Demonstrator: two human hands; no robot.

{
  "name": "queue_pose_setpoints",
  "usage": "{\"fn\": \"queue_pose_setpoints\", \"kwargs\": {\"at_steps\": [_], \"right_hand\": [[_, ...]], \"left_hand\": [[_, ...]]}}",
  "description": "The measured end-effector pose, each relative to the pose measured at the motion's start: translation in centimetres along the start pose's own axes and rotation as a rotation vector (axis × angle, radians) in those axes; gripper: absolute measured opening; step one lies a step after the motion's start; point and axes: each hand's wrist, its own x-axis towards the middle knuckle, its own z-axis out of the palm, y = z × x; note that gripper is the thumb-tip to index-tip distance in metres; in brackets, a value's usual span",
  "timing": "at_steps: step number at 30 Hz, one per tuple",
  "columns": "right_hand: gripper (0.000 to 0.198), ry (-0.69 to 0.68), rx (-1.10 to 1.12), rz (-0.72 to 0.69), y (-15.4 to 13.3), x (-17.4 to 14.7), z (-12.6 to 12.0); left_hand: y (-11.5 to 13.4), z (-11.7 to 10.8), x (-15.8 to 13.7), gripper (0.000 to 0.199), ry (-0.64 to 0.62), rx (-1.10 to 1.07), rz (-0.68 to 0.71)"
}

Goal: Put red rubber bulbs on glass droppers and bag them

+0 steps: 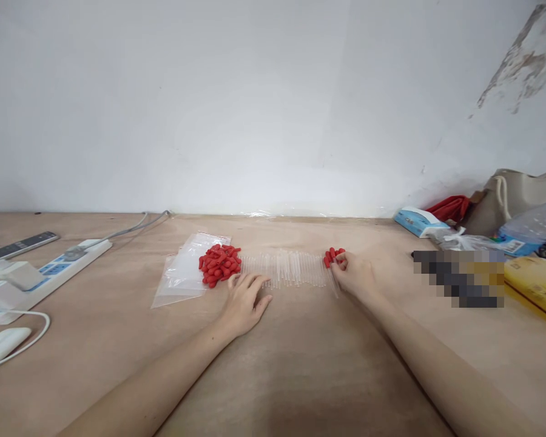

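A row of thin clear tubes (286, 269) lies side by side on the wooden table. At its left end is a heap of small red rubber bulbs (219, 264), partly on clear plastic bags (176, 280). My left hand (246, 301) rests palm down, fingers spread, beside the heap and over the near ends of some tubes. At the row's right end, my right hand (355, 276) is closed in a pinch on a clear tube (333, 284) with a red bulb at its upper end. Several more red bulbs (332, 254) lie just beyond those fingers, which partly hide them.
To the left are a white power strip (54, 267) with plugs and cables, and a remote control (20, 244). A blue tissue pack (419, 222), a plastic bottle (534, 226) and a yellow package (537, 284) stand on the right, near a blurred-out item. A white wall (255, 109) closes the back.
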Motion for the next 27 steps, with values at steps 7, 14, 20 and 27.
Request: {"fn": "queue_pose_setpoints", "kwargs": {"at_steps": [7,14,20,27], "right_hand": [[0.013,0.009,-0.126,-0.052,0.1,-0.4,0.7],[0.02,0.003,-0.111,-0.089,-1.3,-0.8,0.9],[0.027,-0.086,-0.19,-0.045,-2.7,-1.0,0.8],[0.031,-0.183,-0.286,0.07,-3.2,-0.5,1.1]], "left_hand": [[-0.1,0.1,0.0,0.021,-0.03,0.01,0.002],[-0.2,0.3,0.0,0.019,-0.035,0.017,0.006],[-0.1,0.2,0.0,0.015,-0.036,0.023,0.006],[0.2,0.1,0.1,0.014,-0.042,0.019,-0.007]]}}
